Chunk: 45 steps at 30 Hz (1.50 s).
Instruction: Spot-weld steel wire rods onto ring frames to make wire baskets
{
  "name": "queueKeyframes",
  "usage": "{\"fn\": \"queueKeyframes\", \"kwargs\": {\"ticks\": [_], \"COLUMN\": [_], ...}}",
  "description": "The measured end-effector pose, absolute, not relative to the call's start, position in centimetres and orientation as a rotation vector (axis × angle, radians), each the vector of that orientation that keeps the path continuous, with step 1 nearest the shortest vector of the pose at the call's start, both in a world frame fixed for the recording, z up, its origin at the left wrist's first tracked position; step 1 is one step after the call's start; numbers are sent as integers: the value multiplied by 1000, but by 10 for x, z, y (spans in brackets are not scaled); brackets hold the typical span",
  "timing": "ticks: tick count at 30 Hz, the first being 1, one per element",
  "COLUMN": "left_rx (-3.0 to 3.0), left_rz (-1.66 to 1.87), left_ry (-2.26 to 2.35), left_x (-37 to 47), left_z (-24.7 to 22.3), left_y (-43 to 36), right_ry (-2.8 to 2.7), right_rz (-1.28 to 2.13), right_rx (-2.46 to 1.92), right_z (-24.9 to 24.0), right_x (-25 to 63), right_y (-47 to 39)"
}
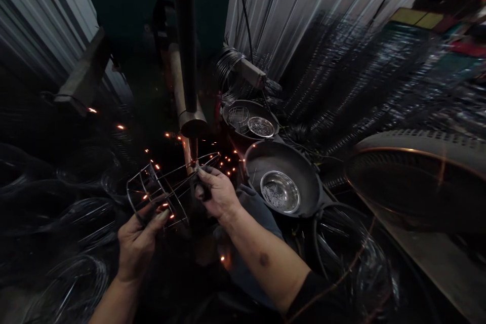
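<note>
A wire frame (172, 195) of thin metal rods stretches between my hands below a dark vertical machine rod (186, 35). My left hand (140, 238) grips its wider left end, thumb and fingers closed on the wires. At the tip of the machine's electrode (194, 149), my right hand (214, 190) pinches the frame's other end; whether a small piece is also between those fingers is too dark to tell. Orange sparks fly around the contact point and over both hands.
Right of my hands, a black pan (304, 177) holds a metal bowl (280, 192) of small metal pieces. Behind it is another pan (231, 114) with a dish (260, 126). Wire coils (72, 283) lie left; a large round rimmed object (417, 182) stands right.
</note>
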State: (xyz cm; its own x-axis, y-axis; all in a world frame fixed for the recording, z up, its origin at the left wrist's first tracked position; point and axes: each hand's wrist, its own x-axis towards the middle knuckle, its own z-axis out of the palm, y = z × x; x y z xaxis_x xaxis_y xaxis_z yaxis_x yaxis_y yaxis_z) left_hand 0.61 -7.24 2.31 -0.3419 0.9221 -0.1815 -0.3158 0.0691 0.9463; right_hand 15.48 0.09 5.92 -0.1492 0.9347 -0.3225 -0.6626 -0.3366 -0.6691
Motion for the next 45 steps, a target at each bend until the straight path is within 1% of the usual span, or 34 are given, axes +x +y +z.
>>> {"fn": "queueKeyframes", "kwargs": {"ticks": [7,14,23,28,30,32,34,36,38,41,45], "left_rx": [652,718,717,667,658,720,863,1097,1412,1893,2294], "left_rz": [1505,1555,1583,1606,1533,1372,1155,955,783,602,560], "left_ry": [1304,1363,1362,1291,1310,1315,1282,1233,1199,1217,1134], "left_x": [5,13,17,21,18,9,-6,-23,-37,-48,-44], "left_z": [28,36,42,46,44,41,37,32,28,20,10], "left_y": [-76,-73,-66,-70,-81,-97,-117,-136,-152,-168,-176], "right_ry": [-928,-1071,-1133,-1508,-1622,-1566,-1360,-1104,-963,-905,-906], "right_rz": [1818,1666,1579,1448,1515,1755,2075,2291,2357,2364,2344], "right_rx": [-1027,-1038,-1027,-1055,-1043,-998,-922,-867,-856,-865,-864], "right_z": [55,59,52,43,43,45,48,50,49,47,47], "right_x": [142,137,131,154,166,175,180,182,182,186,196], "right_y": [-40,-39,-32,-53,-70,-88,-99,-101,-95,-80,-65]}}
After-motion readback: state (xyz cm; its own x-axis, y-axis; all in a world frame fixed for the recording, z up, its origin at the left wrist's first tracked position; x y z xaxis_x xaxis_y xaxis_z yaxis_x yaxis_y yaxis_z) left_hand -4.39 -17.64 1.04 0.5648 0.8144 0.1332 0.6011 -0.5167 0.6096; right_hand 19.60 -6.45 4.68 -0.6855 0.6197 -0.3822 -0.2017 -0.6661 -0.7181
